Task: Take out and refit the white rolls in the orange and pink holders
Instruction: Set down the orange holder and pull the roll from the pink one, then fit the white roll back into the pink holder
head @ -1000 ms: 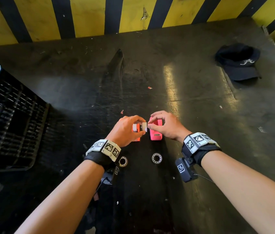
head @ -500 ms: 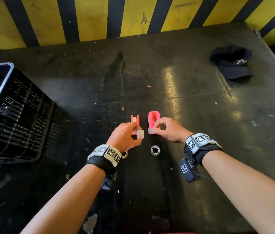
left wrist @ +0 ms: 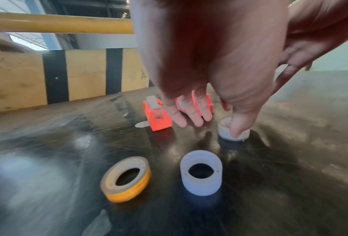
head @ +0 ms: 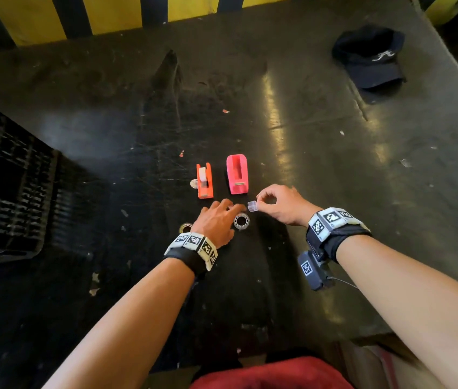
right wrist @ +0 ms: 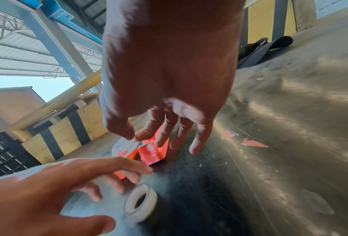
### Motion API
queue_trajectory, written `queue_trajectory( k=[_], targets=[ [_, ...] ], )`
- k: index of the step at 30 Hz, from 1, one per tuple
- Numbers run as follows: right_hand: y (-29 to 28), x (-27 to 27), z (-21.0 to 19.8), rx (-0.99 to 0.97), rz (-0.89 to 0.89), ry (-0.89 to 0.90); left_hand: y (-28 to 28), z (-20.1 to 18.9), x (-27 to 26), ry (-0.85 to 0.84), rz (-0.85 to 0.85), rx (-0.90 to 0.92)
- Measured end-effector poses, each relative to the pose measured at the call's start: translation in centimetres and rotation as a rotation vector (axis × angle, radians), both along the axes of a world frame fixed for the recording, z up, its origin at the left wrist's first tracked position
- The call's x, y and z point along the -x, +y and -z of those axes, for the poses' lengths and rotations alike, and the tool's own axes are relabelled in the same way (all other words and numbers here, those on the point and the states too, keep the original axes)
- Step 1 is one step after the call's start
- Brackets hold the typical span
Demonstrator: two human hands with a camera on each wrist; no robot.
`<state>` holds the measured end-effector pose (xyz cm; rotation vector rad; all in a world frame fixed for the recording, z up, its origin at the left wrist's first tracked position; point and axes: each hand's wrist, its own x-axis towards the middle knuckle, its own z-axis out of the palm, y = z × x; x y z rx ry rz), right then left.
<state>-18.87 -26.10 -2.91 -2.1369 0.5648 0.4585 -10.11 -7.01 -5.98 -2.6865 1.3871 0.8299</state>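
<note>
The orange holder [head: 204, 181] stands on the dark table with a white roll [head: 202, 173] in its slot. The pink holder [head: 237, 174] to its right looks empty. My left hand [head: 229, 211] hovers low in front of them, fingers spread, its thumb [left wrist: 240, 124] against a white roll [head: 241, 221] lying flat on the table. It grips nothing. My right hand [head: 258, 203] pinches a small clear plastic piece [head: 252, 206] between thumb and forefinger, just right of the left fingertips. In the right wrist view that piece [right wrist: 126, 145] sits in front of the pink holder [right wrist: 151, 153].
A yellow-edged tape roll [left wrist: 126, 178] and another white roll [left wrist: 201, 174] lie under my left wrist. A small white disc [head: 194, 183] lies left of the orange holder. A black crate [head: 3, 192] stands at the left, a dark cap [head: 368, 60] at the far right, a striped wall behind.
Both hands have left the holders and come back toward me. The left hand no longer holds the white roll and is spread low over the table. The right now pinches the clear piece.
</note>
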Motion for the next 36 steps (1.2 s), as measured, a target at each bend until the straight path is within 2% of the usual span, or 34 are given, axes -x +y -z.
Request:
queue_trajectory(
  k=[3,5,7,9,11,14,18,20,24,28,36],
  targets=[
    [-0.5,0.9,0.1,-0.022,-0.002,-0.015,-1.0,0.7,0.1,0.004,0.069,-0.021],
    [-1.0,1.5,0.2,-0.035,0.002,-0.019,-0.8,0.9,-0.1,0.001,0.023,0.029],
    [-1.4,2.0,-0.2,-0.039,0.011,-0.012,-0.1,0.8,-0.4,0.079,-0.12,0.181],
    [-1.7,2.1,-0.7,-0.051,0.035,-0.013,0.6,0.0,-0.9,0.235,-0.289,0.368],
    [-1.4,1.8,-1.6,-0.063,0.051,-0.017,1.0,-1.4,-1.4,0.339,-0.398,0.478],
    [-0.6,1.0,-1.9,-0.078,0.051,-0.027,1.2,-3.3,-1.7,0.399,-0.411,0.538],
    [-1.1,-0.8,1.8,-0.11,-0.019,-0.064,1.6,-4.3,-1.6,0.442,-0.431,0.616],
    [-0.8,-1.4,2.0,-0.11,-0.019,-0.065,1.9,-4.7,-1.5,0.468,-0.451,0.659],
    [0.0,-1.7,0.7,-0.126,-0.022,-0.056,2.6,-5.1,-1.5,0.452,-0.449,0.672],
    [1.8,-1.5,-3.0,-0.171,-0.005,-0.077,2.9,-5.4,-1.5,0.438,-0.427,0.653],
    [2.3,-1.5,-2.8,-0.205,-0.017,-0.092,3.1,-5.5,-1.6,0.394,-0.411,0.604]
  ],
)
